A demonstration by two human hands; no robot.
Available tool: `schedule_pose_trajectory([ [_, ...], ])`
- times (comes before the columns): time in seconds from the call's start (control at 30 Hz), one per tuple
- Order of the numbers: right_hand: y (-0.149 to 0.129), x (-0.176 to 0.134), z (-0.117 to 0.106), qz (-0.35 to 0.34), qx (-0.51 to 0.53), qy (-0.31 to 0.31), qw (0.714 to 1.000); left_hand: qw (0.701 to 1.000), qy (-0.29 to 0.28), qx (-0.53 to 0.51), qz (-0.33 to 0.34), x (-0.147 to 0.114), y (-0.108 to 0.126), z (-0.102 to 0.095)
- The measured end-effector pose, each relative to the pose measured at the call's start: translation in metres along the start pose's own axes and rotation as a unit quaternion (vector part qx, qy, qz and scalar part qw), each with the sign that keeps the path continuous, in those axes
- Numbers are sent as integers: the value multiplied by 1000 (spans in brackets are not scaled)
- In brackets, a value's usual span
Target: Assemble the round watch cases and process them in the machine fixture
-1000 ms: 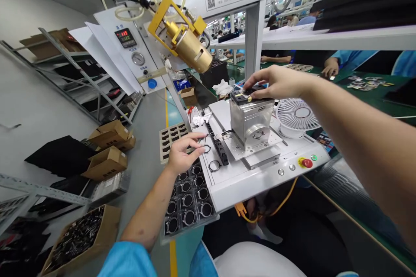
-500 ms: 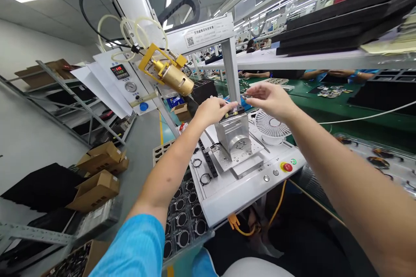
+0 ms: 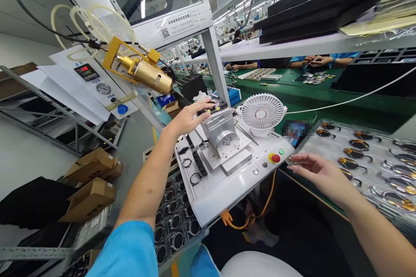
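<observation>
My left hand [image 3: 190, 117] reaches to the black top [image 3: 217, 108] of a silver metal fixture block [image 3: 222, 127]. Its thumb and fingers are stretched and slightly apart, touching the top beside small yellowish pads; what lies under the fingertips is partly hidden. Beyond the front right corner of the white bench machine [image 3: 227, 190], my right hand [image 3: 321, 175] is held in a pinch. Something small and shiny shows at its fingertips, too small to name. A gold dispensing cylinder [image 3: 152, 77] hangs above and left of the fixture.
A white fan [image 3: 261, 112] stands behind the red emergency button [image 3: 275, 158]. At right, a clear tray [image 3: 310, 149] carries several round parts with cables. A tray [image 3: 182, 242] of round dark parts lies lower left. Co-workers' hands [image 3: 316, 61] show across the green bench.
My right hand has moved away from the fixture, down and right past the machine's corner. My left hand stays at the fixture top. The view has shifted, bringing more of the right-hand tray into sight.
</observation>
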State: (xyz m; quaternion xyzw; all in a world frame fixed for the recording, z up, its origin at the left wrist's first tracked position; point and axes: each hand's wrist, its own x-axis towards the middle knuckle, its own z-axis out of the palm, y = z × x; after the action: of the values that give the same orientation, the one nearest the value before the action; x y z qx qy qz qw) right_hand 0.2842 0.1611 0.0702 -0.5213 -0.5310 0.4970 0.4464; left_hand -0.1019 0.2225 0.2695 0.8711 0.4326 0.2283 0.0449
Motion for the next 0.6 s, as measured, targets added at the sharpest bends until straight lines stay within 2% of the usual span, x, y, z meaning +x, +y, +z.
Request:
schedule_pose_trajectory([
  [0.1, 26, 4, -4, 7, -7, 0, 1000, 1000, 0, -1, 25, 0, -6, 2],
  [0.2, 50, 15, -3, 1, -47, -32, 998, 999, 4, 23, 30, -2, -7, 7],
  [0.3, 62, 26, 7, -13, -188, -67, 980, 999, 9, 19, 27, -2, -7, 9],
  [0.4, 62, 29, 21, -22, -325, -96, 941, 999, 27, 8, 29, -10, -3, 9],
  [0.5, 62, 26, 32, -19, -386, -100, 917, 993, 110, -6, 38, -41, 9, 19],
  [0.6, 64, 25, 36, -25, -369, -84, 925, 978, 184, -89, 47, -92, 31, 53],
])
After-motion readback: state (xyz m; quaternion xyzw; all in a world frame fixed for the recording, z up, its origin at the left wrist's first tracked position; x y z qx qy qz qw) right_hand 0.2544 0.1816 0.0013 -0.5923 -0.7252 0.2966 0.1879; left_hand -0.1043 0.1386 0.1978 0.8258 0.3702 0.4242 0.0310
